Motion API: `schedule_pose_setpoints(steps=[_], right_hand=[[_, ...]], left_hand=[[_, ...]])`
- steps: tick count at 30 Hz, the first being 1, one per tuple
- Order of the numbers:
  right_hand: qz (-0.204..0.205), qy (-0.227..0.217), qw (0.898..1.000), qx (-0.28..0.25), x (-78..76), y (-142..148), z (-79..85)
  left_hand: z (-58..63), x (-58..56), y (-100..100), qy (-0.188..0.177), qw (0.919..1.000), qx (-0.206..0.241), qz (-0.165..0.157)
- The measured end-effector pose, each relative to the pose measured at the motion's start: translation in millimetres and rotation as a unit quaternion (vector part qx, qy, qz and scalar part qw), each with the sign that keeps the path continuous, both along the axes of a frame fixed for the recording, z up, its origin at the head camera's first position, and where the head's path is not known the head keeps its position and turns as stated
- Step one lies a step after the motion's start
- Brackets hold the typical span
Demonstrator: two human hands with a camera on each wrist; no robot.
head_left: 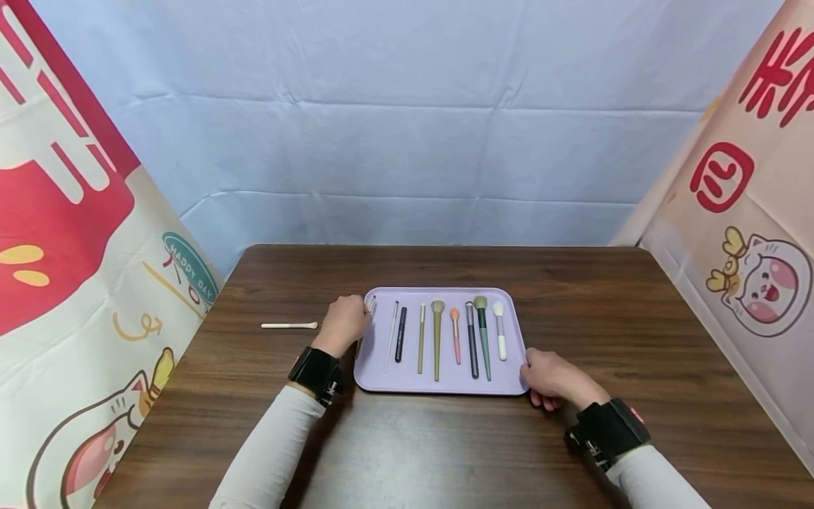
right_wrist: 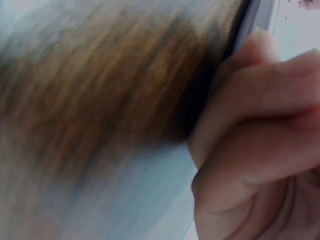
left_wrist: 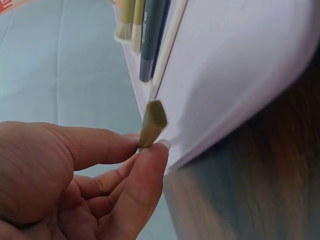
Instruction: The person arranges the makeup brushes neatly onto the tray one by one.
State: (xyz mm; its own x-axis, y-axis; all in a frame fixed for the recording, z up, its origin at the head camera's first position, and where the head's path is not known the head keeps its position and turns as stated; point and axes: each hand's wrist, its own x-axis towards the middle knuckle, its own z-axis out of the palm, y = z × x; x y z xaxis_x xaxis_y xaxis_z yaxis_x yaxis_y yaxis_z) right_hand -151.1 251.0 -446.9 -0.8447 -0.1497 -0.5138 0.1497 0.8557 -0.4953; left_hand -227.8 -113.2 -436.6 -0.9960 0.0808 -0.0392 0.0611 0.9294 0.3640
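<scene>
My left hand is over the left rim of a lilac tray. In the left wrist view, its thumb and a finger pinch a slim makeup brush, whose olive handle end faces the camera; the grip hides much of the brush. Several makeup brushes lie side by side on the tray, among them a wide olive brush, a pink brush and a white-tipped brush. At the tray's lower right corner, my right hand grips the rim, its other fingers curled below.
A cream-handled brush lies on the brown wooden table, left of the left hand. A pale blue cloth hangs behind the table, with printed cloths along the sides.
</scene>
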Motion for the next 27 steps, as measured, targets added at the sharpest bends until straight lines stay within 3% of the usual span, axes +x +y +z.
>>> schedule_pose_setpoints(steps=[14,27], right_hand=[[0.0,0.0,1.0,0.001,-0.1,1,-0.2],[-0.002,0.0,1.0,-0.003,0.3,1,-0.5]], left_hand=[[-8.3,-4.7,18,-0.034,0.999,-0.006,0.029],[-13.5,-5.0,28,-0.015,0.9996,-0.023,0.008]])
